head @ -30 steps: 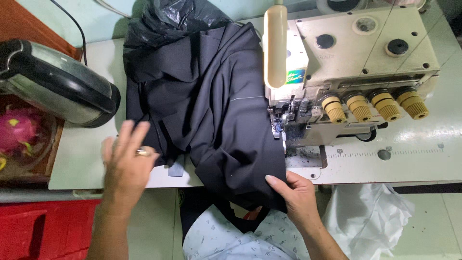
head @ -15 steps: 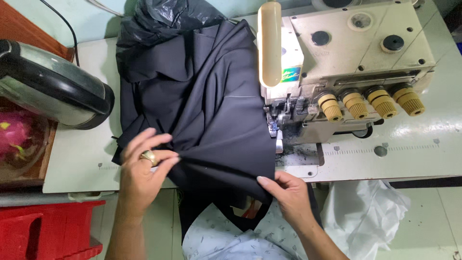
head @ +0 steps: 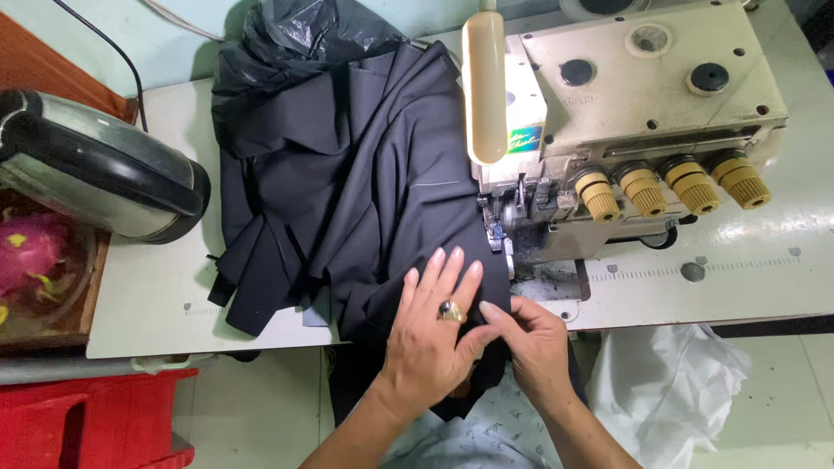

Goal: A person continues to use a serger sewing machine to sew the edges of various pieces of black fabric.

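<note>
A heap of dark navy fabric (head: 347, 182) lies on the white sewing table (head: 148, 295), spilling over the front edge. My left hand (head: 430, 326), with a ring on one finger, lies flat with fingers spread on the cloth near the front edge. My right hand (head: 530, 334) pinches the fabric's edge right beside it, just in front of the presser foot (head: 497, 233) of the cream overlock sewing machine (head: 625, 113).
A black plastic bag (head: 304, 35) sits behind the fabric. A steel and black kettle (head: 95, 174) lies at the left, over a bowl with pink dragon fruit (head: 30, 252). A red crate (head: 87, 417) and white cloth (head: 669, 391) lie below the table.
My left hand has moved right across the fabric to join my right hand by the presser foot. The cloth edge has been drawn toward the machine.
</note>
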